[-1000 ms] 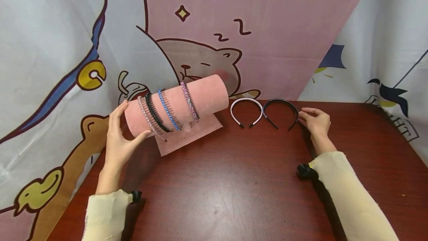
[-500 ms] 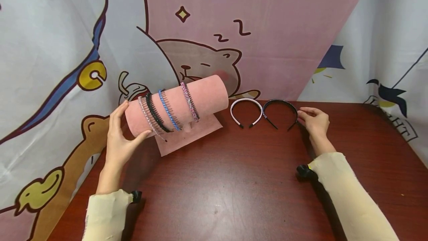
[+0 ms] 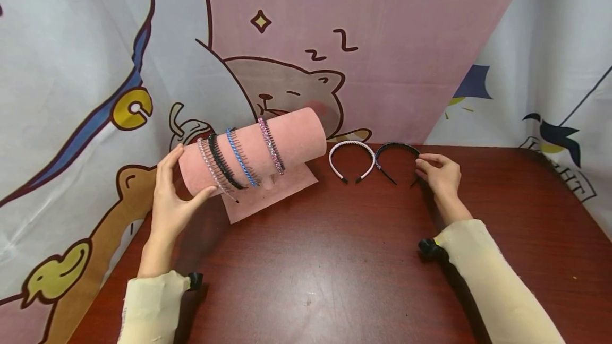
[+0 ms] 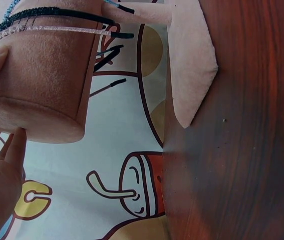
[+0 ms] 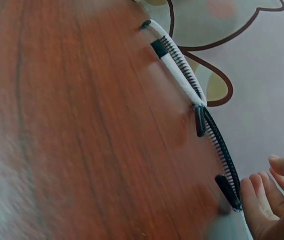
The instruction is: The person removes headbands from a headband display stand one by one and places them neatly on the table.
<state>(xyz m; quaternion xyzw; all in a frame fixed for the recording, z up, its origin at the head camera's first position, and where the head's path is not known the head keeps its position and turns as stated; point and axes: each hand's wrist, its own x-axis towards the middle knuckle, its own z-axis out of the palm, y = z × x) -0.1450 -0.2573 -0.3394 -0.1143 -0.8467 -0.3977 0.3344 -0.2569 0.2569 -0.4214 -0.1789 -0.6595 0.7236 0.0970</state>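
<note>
My left hand grips the near left end of a pink, plush-covered roll on a stand, thumb in front and fingers round the end face. In the left wrist view the hand's fingers lie against the roll's end. Across the roll sit a clear beaded headband, a black one, a blue one and a pink glitter one. At the far right, my right hand has its fingertips at the right arm of a dark toothed headband, fingers loosely bent, not closed round it.
A white headband lies left of the dark one, near the table's back edge. The stand's pink base rests on the dark wooden table. A printed cartoon curtain hangs behind and on both sides.
My right hand has shifted a little left, so it overlaps the right arm of the dark headband. The left hand and the stand stay as they were.
</note>
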